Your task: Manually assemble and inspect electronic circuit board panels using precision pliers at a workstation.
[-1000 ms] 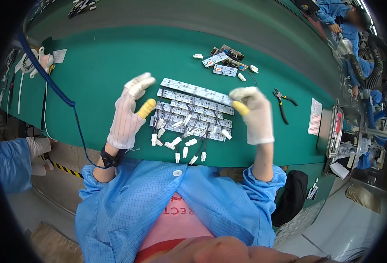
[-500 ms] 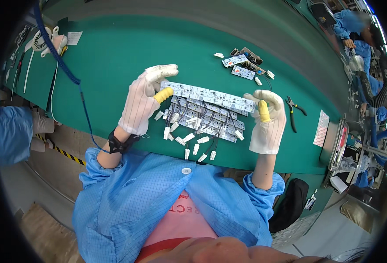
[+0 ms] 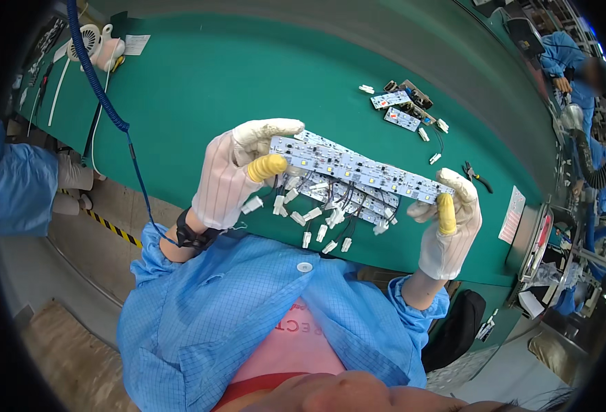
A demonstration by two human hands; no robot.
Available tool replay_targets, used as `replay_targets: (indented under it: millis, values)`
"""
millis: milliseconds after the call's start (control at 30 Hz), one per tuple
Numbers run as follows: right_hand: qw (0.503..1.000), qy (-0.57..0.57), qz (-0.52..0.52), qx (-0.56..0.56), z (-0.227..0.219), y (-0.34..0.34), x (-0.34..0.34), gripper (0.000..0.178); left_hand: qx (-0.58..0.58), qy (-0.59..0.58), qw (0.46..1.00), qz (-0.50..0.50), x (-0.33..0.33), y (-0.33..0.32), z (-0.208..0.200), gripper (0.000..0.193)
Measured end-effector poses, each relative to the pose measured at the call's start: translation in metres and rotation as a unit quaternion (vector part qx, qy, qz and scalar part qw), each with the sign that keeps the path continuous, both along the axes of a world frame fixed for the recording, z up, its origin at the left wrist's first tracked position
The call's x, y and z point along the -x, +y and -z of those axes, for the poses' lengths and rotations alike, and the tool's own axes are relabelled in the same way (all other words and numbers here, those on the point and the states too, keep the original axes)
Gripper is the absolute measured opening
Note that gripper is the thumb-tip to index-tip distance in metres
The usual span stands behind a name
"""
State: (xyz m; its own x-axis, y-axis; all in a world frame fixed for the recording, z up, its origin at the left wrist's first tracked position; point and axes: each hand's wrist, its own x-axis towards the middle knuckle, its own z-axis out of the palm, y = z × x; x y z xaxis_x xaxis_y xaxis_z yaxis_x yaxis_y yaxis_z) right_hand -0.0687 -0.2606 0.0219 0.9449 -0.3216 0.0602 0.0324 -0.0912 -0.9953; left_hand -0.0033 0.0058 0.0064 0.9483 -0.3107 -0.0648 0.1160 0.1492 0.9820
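Between my two gloved hands a long white circuit board strip (image 3: 358, 169) is held up, slanting down to the right. My left hand (image 3: 251, 154) pinches its left end, a yellow finger cot on the thumb. At the right end my right hand (image 3: 454, 202) grips it the same way, thumb also in a yellow cot. Beneath lies a stack of similar circuit boards (image 3: 378, 207) on the green mat, partly hidden by the raised one. Black wires with white connectors (image 3: 307, 238) spread from the stack toward me.
Small circuit boards (image 3: 403, 119) with wired connectors lie at the back right. Black-and-yellow cutters (image 3: 478, 177) rest near my right hand. A blue coiled cord (image 3: 98, 82) runs down to my left wrist strap. A white fan (image 3: 86, 44) stands far left. Other people work at both sides.
The board strip has been lifted off the stack toward me, and its face with the small yellow squares now shows. My right hand has moved right and nearer. The whole view has shifted slightly.
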Motion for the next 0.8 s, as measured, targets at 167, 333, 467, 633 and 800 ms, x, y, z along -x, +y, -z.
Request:
replay_targets:
  millis: [167,333,467,633,800]
  values:
    - [0.999,0.002,-0.041,-0.024,0.004,-0.01,0.0,0.03,-0.092,-0.11,0.989,0.034,0.001,0.004,0.003,0.066]
    - [0.992,-0.012,-0.089,-0.09,0.007,-0.015,0.001,0.04,-0.196,-0.192,0.961,0.042,-0.003,0.011,0.0,0.055]
    - [0.996,0.0,-0.065,-0.056,0.003,-0.012,0.002,0.044,-0.134,-0.146,0.98,0.006,-0.002,0.008,0.001,0.054]
    - [0.997,0.004,-0.055,-0.051,-0.001,-0.01,0.0,0.043,-0.063,-0.111,0.992,-0.018,0.0,0.007,0.002,0.059]
    - [0.997,-0.009,-0.07,-0.012,0.0,-0.015,0.002,0.047,-0.165,-0.183,0.969,0.019,-0.003,0.012,0.005,0.055]
